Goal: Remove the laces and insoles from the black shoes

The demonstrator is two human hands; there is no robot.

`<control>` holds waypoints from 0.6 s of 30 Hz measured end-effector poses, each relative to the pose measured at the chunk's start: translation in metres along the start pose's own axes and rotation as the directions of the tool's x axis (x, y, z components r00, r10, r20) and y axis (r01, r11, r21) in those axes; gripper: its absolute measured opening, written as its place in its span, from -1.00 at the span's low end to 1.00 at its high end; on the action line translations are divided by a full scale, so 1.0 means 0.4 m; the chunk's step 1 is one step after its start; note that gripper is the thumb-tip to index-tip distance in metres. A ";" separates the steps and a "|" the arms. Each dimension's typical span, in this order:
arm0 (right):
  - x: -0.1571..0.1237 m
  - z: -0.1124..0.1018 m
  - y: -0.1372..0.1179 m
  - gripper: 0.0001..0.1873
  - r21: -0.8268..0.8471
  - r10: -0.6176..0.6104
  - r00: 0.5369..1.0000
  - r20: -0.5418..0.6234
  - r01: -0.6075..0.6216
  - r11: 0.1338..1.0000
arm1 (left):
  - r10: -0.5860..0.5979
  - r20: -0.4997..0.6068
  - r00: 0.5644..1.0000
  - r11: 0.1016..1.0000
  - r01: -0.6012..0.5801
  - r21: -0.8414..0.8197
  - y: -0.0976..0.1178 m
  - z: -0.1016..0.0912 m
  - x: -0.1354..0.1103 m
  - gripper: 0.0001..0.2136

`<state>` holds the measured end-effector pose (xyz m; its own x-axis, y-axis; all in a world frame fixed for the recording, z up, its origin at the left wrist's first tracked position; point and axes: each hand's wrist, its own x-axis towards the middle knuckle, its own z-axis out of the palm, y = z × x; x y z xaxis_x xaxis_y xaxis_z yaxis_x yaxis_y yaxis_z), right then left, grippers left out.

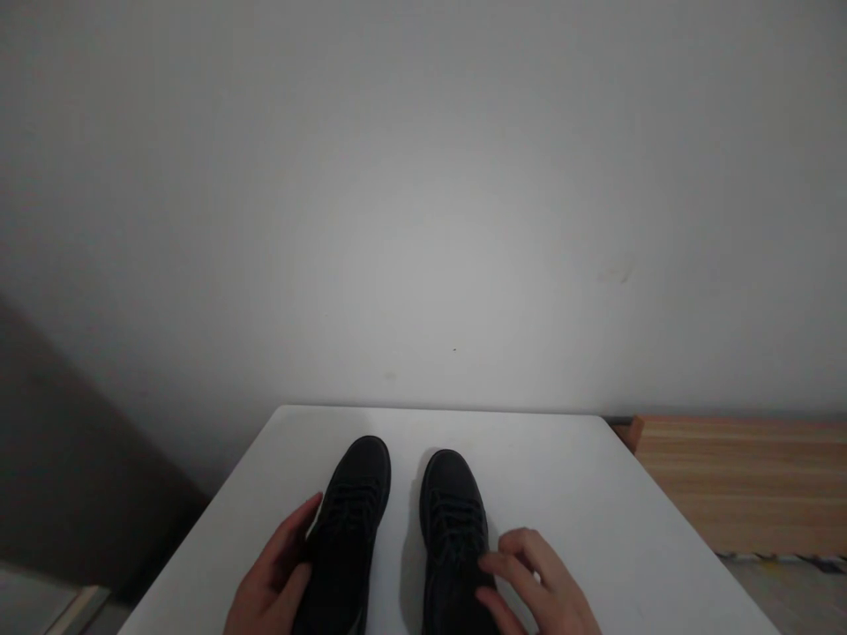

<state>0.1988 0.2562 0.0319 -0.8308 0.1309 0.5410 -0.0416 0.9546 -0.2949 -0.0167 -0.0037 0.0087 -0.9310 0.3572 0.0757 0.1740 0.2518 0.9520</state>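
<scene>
Two black lace-up shoes stand side by side on a white table [595,494], toes pointing away from me. My left hand [274,578] rests against the outer side of the left shoe [350,520], fingers curled around it. My right hand [535,586] lies on the outer side of the right shoe [450,520], fingertips touching near the laces. The heels of both shoes are cut off by the bottom of the view.
A plain pale wall [423,194] rises right behind the table. A wooden surface [747,481] sits lower at the right. A dark panel [59,476] stands at the left, with floor below it.
</scene>
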 end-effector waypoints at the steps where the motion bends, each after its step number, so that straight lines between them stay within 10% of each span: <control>1: 0.010 0.008 -0.006 -0.70 -0.022 0.007 1.000 0.020 -0.006 1.000 | 0.078 -0.032 0.996 0.994 -0.076 0.077 0.020 0.001 0.000 -0.50; 4: 0.035 0.035 -0.020 -0.74 -0.072 0.022 1.000 0.022 -0.020 0.997 | 0.450 0.044 0.892 0.829 -0.436 0.351 0.099 0.036 -0.020 -0.63; 8: 0.052 0.036 -0.031 -0.80 0.006 0.038 0.999 -0.023 -0.038 0.999 | 0.689 0.436 0.579 0.508 -0.815 0.279 0.183 0.164 -0.069 -0.76; 12: 0.056 -0.004 -0.043 -0.85 0.221 0.130 0.989 -0.067 -0.112 0.969 | 0.522 0.520 0.676 0.610 -0.722 0.327 0.206 0.268 -0.087 -0.71; 18: 0.049 -0.036 -0.053 -0.73 0.466 0.237 0.965 -0.111 -0.160 0.870 | 0.371 0.591 0.716 0.701 -0.633 0.327 0.227 0.269 -0.074 -0.76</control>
<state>0.1914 0.2424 0.0599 -0.7502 0.3823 0.5395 -0.1614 0.6854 -0.7101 0.0611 0.1055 0.0609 -0.4124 0.8809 0.2324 0.8167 0.2445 0.5227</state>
